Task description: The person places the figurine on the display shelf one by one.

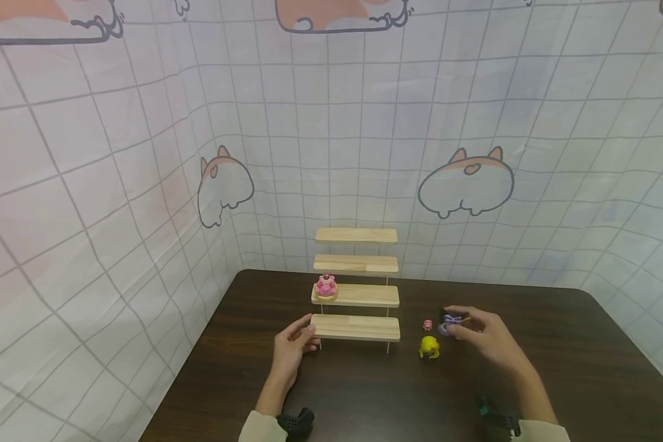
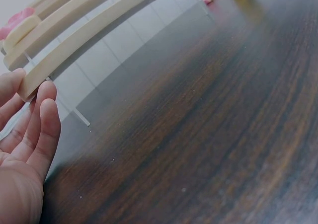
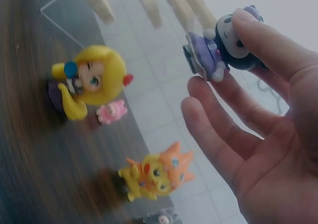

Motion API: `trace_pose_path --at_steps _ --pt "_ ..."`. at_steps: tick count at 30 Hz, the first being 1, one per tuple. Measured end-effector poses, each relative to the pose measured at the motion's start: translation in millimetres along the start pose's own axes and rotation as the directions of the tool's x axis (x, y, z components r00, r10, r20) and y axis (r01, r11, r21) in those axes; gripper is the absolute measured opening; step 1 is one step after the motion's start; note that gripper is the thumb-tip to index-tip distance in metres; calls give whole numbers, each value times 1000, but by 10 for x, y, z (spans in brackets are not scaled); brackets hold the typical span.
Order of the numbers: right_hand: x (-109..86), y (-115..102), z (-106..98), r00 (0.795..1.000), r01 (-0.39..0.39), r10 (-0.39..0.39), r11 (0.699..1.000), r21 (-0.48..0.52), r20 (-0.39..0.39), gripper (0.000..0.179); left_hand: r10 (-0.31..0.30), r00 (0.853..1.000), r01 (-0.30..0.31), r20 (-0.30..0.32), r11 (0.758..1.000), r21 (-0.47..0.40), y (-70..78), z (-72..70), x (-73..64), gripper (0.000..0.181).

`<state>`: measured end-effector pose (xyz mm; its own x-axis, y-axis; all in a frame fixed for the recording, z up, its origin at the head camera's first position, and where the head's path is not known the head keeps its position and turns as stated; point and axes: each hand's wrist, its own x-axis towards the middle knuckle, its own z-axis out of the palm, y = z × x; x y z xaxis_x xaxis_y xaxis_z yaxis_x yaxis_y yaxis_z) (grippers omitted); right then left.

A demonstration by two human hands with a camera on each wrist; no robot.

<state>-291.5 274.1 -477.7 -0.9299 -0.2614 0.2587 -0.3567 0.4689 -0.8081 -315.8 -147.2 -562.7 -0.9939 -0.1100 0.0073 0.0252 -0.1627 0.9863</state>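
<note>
- Fingers [image 3: 196,112] of the right hand [image 1: 488,336] are curled, thumb and fingertips pinching a dark and purple figurine [image 3: 204,52] by its head, with the lower fingers spread apart below it
- That figurine is raised off the table [image 1: 364,399], to the right of the shelf rack, its purple body and base showing beyond the fingertips
- The left hand [image 1: 289,345] clamps the left end of the lowest wooden board [image 1: 355,328], thumb on one side and fingertips curled beneath
- Four boards rise in steps on thin clear legs [image 2: 82,118]
- A pink figurine [image 1: 326,286] on a round tan base sits at the left end of the second board from the bottom
- Between the rack and the right hand, a tiny pink figurine [image 1: 428,325] and a yellow-haired figurine [image 1: 429,345] stand near each other on the table
- An orange and yellow figurine [image 3: 159,174] shows in the right wrist view, near the tiny pink one
- Behind everything hangs a pale grid-patterned cloth [image 1: 353,123] with drawn animals
</note>
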Motion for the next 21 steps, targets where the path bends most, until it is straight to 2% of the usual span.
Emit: trace_pose_path --at_steps 7,21 --pt "67 -96 135 999 12 -12 1000 0 -48 38 9 1000 -9 -1 1000 -2 -1 3 3 46" --pt "159 -241 430 996 32 -23 993 111 -85 37 5 1000 -5 -2 1000 4 -4 11 10 46"
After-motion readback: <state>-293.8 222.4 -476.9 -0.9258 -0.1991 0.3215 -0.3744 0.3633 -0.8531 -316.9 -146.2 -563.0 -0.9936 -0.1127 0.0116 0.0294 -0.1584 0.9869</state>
